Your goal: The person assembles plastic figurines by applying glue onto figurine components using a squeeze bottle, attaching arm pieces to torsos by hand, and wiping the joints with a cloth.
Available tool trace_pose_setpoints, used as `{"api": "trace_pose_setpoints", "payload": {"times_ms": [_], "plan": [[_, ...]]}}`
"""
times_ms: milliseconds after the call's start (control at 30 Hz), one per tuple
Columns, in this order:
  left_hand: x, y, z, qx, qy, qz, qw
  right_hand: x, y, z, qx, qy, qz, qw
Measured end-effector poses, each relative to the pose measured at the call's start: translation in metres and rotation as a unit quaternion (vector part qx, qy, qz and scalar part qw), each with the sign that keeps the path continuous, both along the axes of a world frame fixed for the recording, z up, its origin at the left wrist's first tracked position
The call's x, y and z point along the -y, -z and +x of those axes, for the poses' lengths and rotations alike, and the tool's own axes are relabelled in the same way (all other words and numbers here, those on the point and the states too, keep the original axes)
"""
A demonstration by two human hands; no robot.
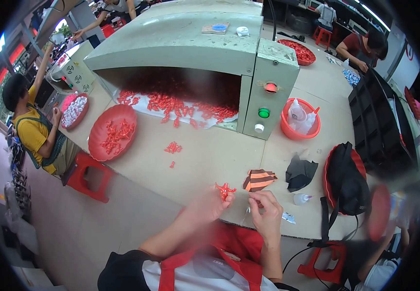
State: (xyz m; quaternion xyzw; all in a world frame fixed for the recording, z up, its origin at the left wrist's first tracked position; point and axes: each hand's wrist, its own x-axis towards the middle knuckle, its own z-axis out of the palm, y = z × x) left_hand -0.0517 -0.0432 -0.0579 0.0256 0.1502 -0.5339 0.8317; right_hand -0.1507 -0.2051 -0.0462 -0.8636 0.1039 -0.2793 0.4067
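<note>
Red piece sits pinched in the fingertips of the left hand, above the table's near edge. It is too small to make out its exact form, and a smear of blur covers part of that palm and wrist. Just beside it, the right hand has its fingers curled, thumb and index close together; whether they grip anything, I cannot tell. Both forearms rise from the lower edge, the left slanting inward, the right nearly upright.

Near the right hand lie a striped cloth, a black cloth, a small bottle and a packet. Farther right, a black bag hides most of the red tray under it.

Ahead, more red pieces lie loose on the table; others fill a bowl to the left. The oven blocks the view behind; its mouth holds a heap whose back fades into shadow. A basket of bags stands at its right.
</note>
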Motion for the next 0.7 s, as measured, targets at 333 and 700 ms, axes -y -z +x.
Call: {"api": "trace_pose_setpoints", "payload": {"times_ms": [333,700], "plan": [[-0.0006,0.0012,0.0042,-0.030,0.000,-0.045,0.999,0.0006,0.0025,-0.0010,-0.003,0.002,0.001,1.000],[-0.0029,-0.0022,-0.0007,-0.030,-0.005,-0.034,0.999,-0.0002,0.0050,-0.0055,-0.008,0.001,0.001,1.000]]}}
